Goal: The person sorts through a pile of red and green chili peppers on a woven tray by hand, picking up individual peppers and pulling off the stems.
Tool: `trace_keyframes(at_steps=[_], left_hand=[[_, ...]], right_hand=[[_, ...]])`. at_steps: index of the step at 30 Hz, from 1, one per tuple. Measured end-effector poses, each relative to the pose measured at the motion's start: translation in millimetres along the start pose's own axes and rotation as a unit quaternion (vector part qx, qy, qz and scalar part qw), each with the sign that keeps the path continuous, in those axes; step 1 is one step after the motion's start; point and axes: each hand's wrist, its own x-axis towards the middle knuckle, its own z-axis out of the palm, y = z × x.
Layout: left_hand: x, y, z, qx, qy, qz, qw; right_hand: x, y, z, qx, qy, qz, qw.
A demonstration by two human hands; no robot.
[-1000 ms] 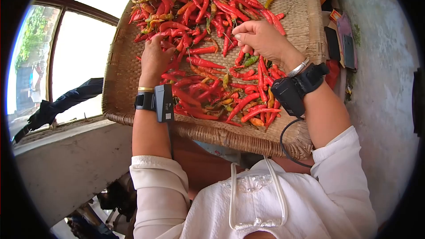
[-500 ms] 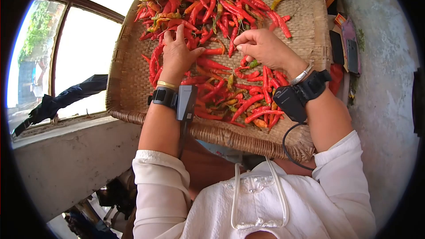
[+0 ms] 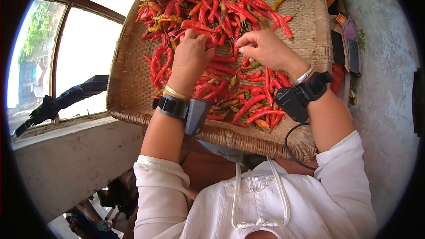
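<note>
Red chili peppers [image 3: 254, 102], with a few green and orange ones among them, lie in a shallow woven basket [image 3: 305, 31]. At the left, my left hand [image 3: 190, 57] is closed at the edge of the upper heap, its fingers curled down around a red chili pepper [image 3: 197, 25]. To its right, my right hand [image 3: 270, 51] hovers over the middle of the basket with thumb and forefinger drawn into a pinch. What that pinch holds, if anything, I cannot make out. A loose group of peppers lies below both hands, nearer my body.
A window [image 3: 84, 44] with a dark folded umbrella [image 3: 66, 99] on its sill stands at the left. Beyond the basket's right edge are a phone [image 3: 353, 56] and other small items by a pale wall [image 3: 385, 106]. A cable [image 3: 287, 146] hangs from the right wrist device [image 3: 290, 104].
My left hand has shifted slightly right, and its spread fingers have closed on a red chili pepper. My right hand stays almost in place, still pinched.
</note>
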Motion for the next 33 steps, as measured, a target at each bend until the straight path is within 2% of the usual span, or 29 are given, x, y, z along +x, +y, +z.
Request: trace_keyframes(at_steps=[3,5,7,9,11,12,14,15,16,18,19,22,24,28,30,32,33], left_hand=[[1,18,-17,-0.009,-0.014,-0.007,1.000],[1,28,-29,0.019,-0.071,-0.050,0.996],[-1,35,-34,0.040,-0.090,-0.054,0.994],[-7,41,-34,0.059,-0.111,-0.058,0.990],[-17,46,-32,0.122,0.048,0.016,0.991],[-19,50,-34,0.120,0.043,0.017,0.992],[-26,59,-37,0.103,0.039,0.073,0.991],[-27,59,-35,0.059,0.006,0.083,0.995],[-27,61,-35,0.052,0.005,0.081,0.995],[-27,64,-39,-0.021,-0.093,0.059,0.994],[-27,60,-35,-0.055,-0.078,0.085,0.992],[-24,56,-37,-0.088,-0.134,0.099,0.982],[-20,55,-46,-0.052,-0.176,0.067,0.981],[10,3,-71,-0.022,-0.113,0.069,0.991],[38,-47,-78,0.069,0.008,0.107,0.992],[78,-90,-79,0.144,0.108,0.078,0.981],[82,-67,-93,0.161,0.059,-0.002,0.985]], right_hand=[[-1,-2,-1,-0.037,0.007,-0.010,0.999],[-3,-4,-2,-0.050,0.007,-0.008,0.999],[-5,-6,-3,-0.053,-0.029,0.015,0.998],[-8,-10,-2,-0.075,-0.024,-0.001,0.997],[-12,-18,-2,-0.118,-0.032,-0.035,0.992],[-12,-22,-4,-0.115,-0.032,-0.030,0.992],[-13,-25,-1,-0.116,-0.065,-0.051,0.990],[-13,-21,1,-0.105,-0.038,-0.095,0.989],[-12,-18,1,-0.108,-0.041,-0.090,0.989],[-9,-14,0,-0.144,-0.061,-0.096,0.983],[-12,-15,1,-0.110,-0.032,-0.090,0.989],[-13,-12,4,-0.159,-0.037,-0.124,0.979],[-14,-13,1,-0.186,-0.057,-0.112,0.974],[-11,-13,1,-0.227,-0.053,-0.081,0.969],[-10,-8,3,-0.231,-0.054,-0.080,0.968],[-9,-2,4,-0.244,-0.032,-0.160,0.956],[-9,-2,5,-0.238,-0.033,-0.164,0.957]])
